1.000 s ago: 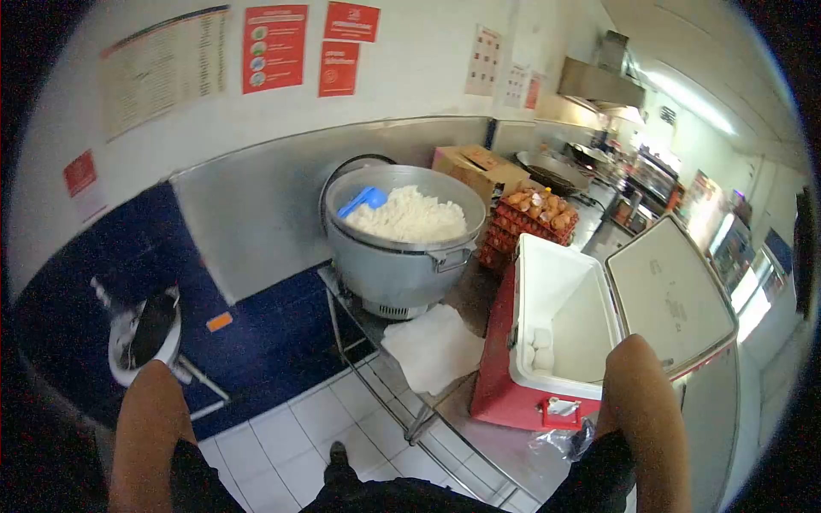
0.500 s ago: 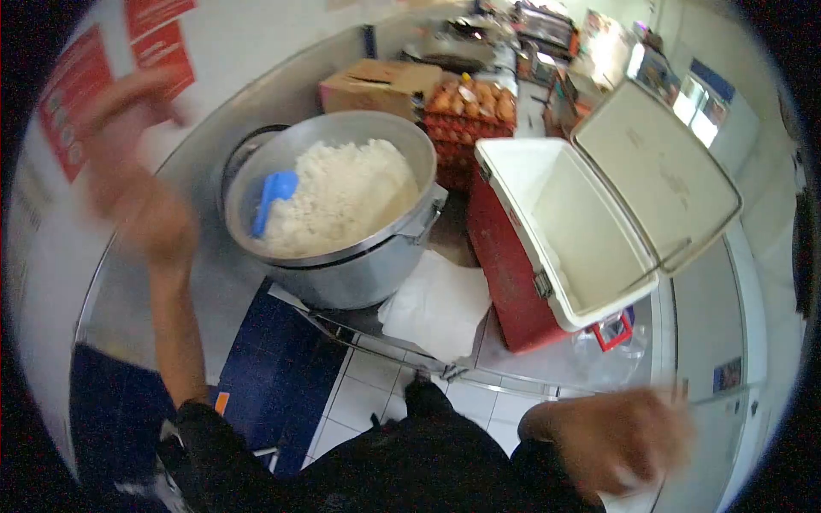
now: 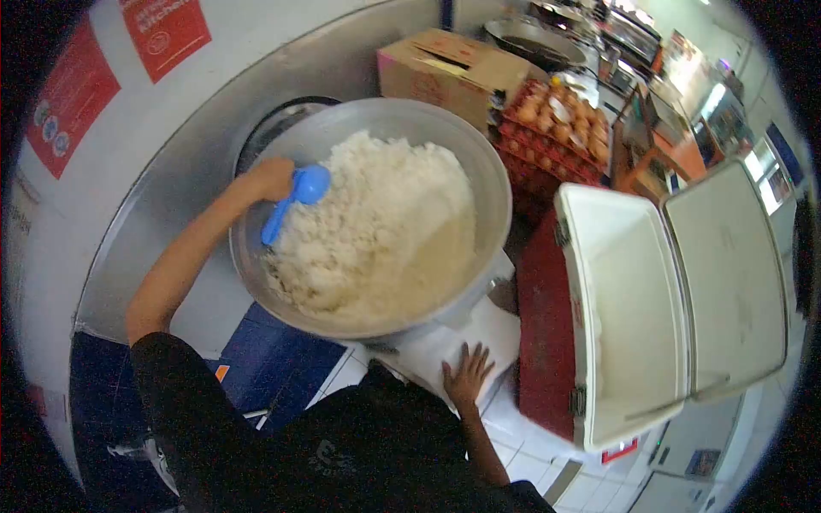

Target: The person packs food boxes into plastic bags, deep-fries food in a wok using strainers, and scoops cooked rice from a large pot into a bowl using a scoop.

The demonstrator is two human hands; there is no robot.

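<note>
A large metal pot [image 3: 500, 171] holds a heap of white cooked rice [image 3: 385, 222]. On the rice at the left lies a blue rice scoop [image 3: 311, 185], its handle pointing toward the pot's left wall. My left hand [image 3: 272, 179] reaches over the rim, its fingers closed at the scoop's edge and partly hidden. Below the pot's right side, my right hand [image 3: 468, 374] rests flat with fingers spread on a stack of white paper sheets [image 3: 500, 329].
Right of the paper stands a red cooler box [image 3: 547, 333] with its white lid [image 3: 735, 282] swung open. Behind the pot are a cardboard box [image 3: 449, 73] and stacked trays of eggs [image 3: 560, 124]. A wide pan [image 3: 534, 44] sits farther back.
My left hand has come down from beside the wall to the blue scoop. My right hand has moved left onto the paper. The view is now closer to the pot.
</note>
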